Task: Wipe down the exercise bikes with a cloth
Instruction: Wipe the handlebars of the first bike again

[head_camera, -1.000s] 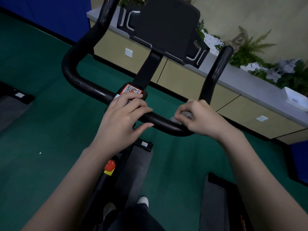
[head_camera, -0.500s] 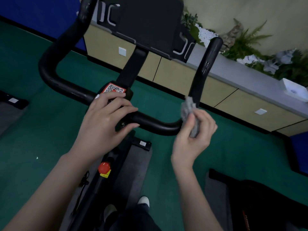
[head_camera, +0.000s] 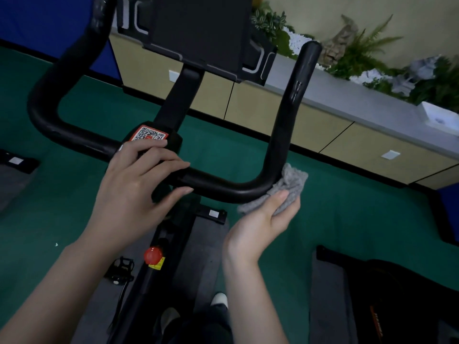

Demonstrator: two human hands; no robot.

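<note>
Grey cloth point(head_camera: 291, 187), pinched in the right hand point(head_camera: 263, 219), now presses the outside of the handlebar point(head_camera: 223, 186) bend, lower than half a second ago; left hand point(head_camera: 134, 186) still rests flat-fingered at the bar's centre.

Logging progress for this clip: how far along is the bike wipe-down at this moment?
Done: nothing provably; the black surfaces show no wipe marks. In hand: the right hand presses the grey cloth against the right bend of the handlebar, the left hand resting at its centre. Left, probably: the console and frame.
</note>
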